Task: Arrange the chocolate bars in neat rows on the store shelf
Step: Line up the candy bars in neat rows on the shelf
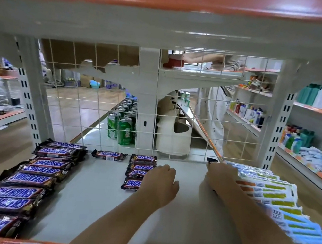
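On the shelf (88, 200), nine chocolate bars form a left column (25, 179), one lone bar (109, 155) lies far centre, and four make a centre stack (139, 170). Left hand (161, 180) rests curled against the stack. Right hand (220, 175) grips a dark bar (211, 160) beside the blue-white packets (269, 195).

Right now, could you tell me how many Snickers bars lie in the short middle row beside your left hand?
4 show: the back bar, second bar, third bar and front bar. The left hand covers their right ends, so more may be hidden.
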Tool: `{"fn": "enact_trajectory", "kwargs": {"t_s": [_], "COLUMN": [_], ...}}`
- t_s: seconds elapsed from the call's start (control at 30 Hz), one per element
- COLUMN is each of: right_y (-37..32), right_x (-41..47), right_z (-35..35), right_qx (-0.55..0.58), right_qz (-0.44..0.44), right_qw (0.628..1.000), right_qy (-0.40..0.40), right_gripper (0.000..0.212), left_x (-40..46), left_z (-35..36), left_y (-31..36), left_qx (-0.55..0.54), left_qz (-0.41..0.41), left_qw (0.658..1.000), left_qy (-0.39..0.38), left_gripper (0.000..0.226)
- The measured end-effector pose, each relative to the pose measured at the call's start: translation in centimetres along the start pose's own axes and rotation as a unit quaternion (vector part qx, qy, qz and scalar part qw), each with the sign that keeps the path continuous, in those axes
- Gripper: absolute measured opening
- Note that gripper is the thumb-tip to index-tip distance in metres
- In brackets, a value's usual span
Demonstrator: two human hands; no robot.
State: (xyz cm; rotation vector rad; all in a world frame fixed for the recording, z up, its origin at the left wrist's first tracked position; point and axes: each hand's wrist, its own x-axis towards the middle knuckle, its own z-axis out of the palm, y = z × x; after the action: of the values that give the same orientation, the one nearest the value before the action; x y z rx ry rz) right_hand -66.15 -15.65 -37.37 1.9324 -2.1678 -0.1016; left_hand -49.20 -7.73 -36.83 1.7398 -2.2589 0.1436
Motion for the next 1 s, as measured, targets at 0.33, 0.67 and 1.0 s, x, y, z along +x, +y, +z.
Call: {"fn": "enact_trajectory", "kwargs": {"t_s": [0.33, 0.67, 1.0], "right_y": [-0.8, -1.1, -0.9], "right_x": [-1.4, -5.3, -10.5], "right_z": [-1.9, -4.4, -4.3], "right_qx": [0.033, -0.011, 0.049], "right_qz": [-0.022, -0.226, -0.393], "right_qw": [0.996, 0.944, 0.83], "right_qy": [0.074, 0.238, 0.392], "right_gripper": [0.029, 0.054, 0.068], "left_x": [-0.7, -3.9, -9.6], "left_z": [-0.6, -2.1, -5.0], "left_y": [-1.0, -2.2, -5.1], "left_qx": [-0.012, -0.025, 0.086], "left_qz": [-0.01, -0.037, -0.019], "left_qw": [1.0, 0.998, 0.989], "left_qy": [-0.003, 0.044, 0.115], "left_gripper": [0.033, 0.029, 0.054]}}
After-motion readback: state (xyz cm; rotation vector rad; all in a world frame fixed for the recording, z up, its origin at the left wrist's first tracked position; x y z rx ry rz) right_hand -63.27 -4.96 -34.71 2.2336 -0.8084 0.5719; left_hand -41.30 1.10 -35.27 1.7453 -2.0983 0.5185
